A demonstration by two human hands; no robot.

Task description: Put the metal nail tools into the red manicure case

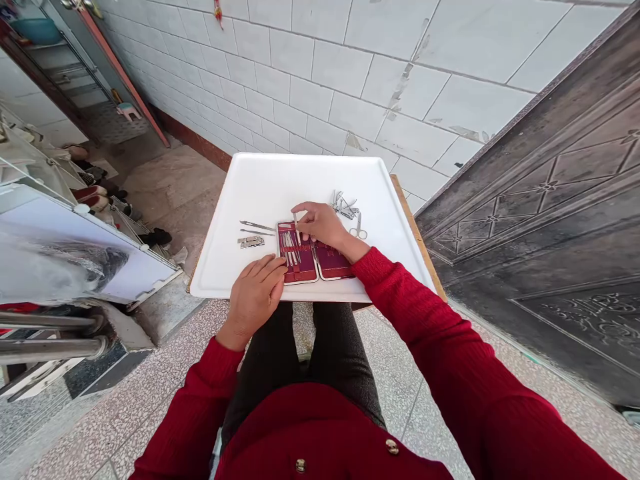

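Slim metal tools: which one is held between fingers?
The slim silver tool pinched in the right hand; the other visible ones sit in the left half of the open maroon case or lie on the white tray beside it.

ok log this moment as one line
left hand: at left edge of open dark-red manicure case | right hand: holding slim silver metal tool over case | small silver metal scissors: on white rectangular surface

You're wearing a deep-red, ribbed knit sweater (325,433); your open rectangular case (309,263) is purple inside with red banding, your rectangular tray (280,180) plain white, your terrazzo floor (165,353) speckled brownish pink and pale grey.
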